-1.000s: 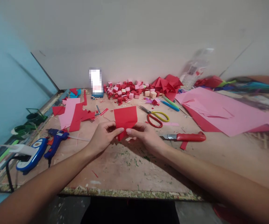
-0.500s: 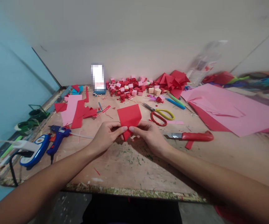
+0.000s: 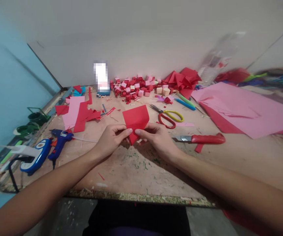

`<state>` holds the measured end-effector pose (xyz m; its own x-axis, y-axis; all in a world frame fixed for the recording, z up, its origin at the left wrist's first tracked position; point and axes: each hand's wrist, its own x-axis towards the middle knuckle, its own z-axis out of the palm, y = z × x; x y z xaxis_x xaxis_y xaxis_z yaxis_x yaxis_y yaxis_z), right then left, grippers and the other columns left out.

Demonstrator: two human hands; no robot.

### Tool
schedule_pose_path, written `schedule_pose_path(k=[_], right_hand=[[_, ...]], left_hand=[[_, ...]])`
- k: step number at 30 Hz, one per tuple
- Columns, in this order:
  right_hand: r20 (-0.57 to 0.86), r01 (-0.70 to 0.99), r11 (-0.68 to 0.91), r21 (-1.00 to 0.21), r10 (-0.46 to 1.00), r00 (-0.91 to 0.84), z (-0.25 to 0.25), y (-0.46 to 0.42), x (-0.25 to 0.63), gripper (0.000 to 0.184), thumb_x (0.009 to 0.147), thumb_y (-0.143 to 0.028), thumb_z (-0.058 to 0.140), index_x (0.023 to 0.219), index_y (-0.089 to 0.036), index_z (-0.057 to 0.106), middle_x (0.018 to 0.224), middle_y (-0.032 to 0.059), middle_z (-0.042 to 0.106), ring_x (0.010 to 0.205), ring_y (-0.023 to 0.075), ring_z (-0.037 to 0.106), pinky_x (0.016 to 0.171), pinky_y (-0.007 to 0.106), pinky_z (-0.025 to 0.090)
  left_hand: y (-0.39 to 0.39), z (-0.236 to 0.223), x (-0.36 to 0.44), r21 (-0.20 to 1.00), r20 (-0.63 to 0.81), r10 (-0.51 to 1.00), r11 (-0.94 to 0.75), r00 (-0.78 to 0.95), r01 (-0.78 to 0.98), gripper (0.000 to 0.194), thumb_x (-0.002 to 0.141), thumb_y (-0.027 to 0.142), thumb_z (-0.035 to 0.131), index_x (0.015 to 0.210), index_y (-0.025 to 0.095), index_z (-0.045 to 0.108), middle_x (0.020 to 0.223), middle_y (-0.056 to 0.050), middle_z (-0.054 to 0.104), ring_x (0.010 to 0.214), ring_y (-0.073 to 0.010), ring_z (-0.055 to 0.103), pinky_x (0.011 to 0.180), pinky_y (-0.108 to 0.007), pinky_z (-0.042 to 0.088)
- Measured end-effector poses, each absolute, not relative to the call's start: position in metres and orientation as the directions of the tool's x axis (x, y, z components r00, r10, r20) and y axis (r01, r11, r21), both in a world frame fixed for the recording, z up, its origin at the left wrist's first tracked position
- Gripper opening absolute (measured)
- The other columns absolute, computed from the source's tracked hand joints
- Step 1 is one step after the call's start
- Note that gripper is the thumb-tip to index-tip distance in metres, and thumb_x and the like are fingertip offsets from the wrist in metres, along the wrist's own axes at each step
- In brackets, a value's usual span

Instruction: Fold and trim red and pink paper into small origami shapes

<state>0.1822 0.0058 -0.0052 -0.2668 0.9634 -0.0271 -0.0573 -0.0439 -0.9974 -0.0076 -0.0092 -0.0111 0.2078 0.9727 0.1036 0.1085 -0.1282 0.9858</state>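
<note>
1 paper [image 3: 136,114]: held between left hand [image 3: 113,137] and right hand [image 3: 157,137], tip nearest
Left hand: paper pinched, seemingly so its tip is steadied
Right hand: paper pinched likewise, probably for balance
Scissors [image 3: 161,111]: set beyond the right hand, presumably for reach

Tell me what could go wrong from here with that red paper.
The red paper is pinched between the left hand and right hand, so uneven pressure might crease it crookedly. The red-handled knife lies with its blade end toward the right wrist; a careless shift could perhaps nick it.
</note>
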Motion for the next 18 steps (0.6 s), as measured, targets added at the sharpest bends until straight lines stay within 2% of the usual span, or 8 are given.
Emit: schedule_pose_path(k=[6, 10, 15, 18], right_hand=[[-0.033, -0.055, -0.050, -0.997, 0.961, -0.273, -0.0043, 0.0060, 0.1824, 0.023, 0.077, -0.037, 0.082, 0.076, -0.015, 0.075, 0.073, 0.0038, 0.073, 0.060, 0.0123, 0.058, 0.060, 0.027, 0.049], [-0.118, -0.075, -0.160, -0.984, 0.912, -0.394, -0.0041, 0.0040, 0.1824, 0.029, 0.082, -0.043, 0.079, 0.088, -0.014, 0.078, 0.081, 0.0076, 0.075, 0.065, 0.0147, 0.063, 0.058, 0.027, 0.051], [-0.185, 0.008, -0.210, -0.978, 0.841, -0.509, -0.0057, 0.0028, 0.1832, 0.030, 0.082, -0.043, 0.080, 0.085, -0.013, 0.078, 0.083, 0.0116, 0.077, 0.075, 0.0203, 0.072, 0.064, 0.031, 0.057], [-0.192, 0.008, -0.220, -0.975, 0.830, -0.523, -0.0074, 0.0037, 0.1830, 0.030, 0.083, -0.044, 0.079, 0.084, -0.013, 0.077, 0.082, 0.0122, 0.078, 0.074, 0.0202, 0.073, 0.065, 0.032, 0.057]], left_hand=[[-0.0094, -0.0054, -0.0069, 0.972, 0.145, 0.980, -0.167, 0.139, 0.165, 0.031, 0.092, 0.035, 0.069, 0.068, 0.016, 0.069, 0.057, 0.000, 0.065, 0.049, -0.0103, 0.061, 0.049, -0.020, 0.049], [-0.0084, -0.0051, -0.0077, 0.967, 0.167, 0.980, -0.184, 0.110, 0.174, 0.033, 0.091, 0.035, 0.069, 0.064, 0.016, 0.068, 0.056, 0.000, 0.064, 0.049, -0.0099, 0.060, 0.047, -0.019, 0.047], [-0.0063, -0.0091, -0.0095, 0.982, 0.131, 0.989, -0.138, 0.065, 0.127, 0.035, 0.091, 0.042, 0.070, 0.068, 0.016, 0.068, 0.060, 0.000, 0.065, 0.049, -0.0108, 0.061, 0.047, -0.021, 0.048], [-0.0057, -0.0096, -0.0103, 0.986, 0.123, 0.991, -0.129, 0.059, 0.107, 0.036, 0.091, 0.044, 0.069, 0.068, 0.016, 0.068, 0.060, 0.000, 0.065, 0.049, -0.0111, 0.061, 0.047, -0.021, 0.048]])
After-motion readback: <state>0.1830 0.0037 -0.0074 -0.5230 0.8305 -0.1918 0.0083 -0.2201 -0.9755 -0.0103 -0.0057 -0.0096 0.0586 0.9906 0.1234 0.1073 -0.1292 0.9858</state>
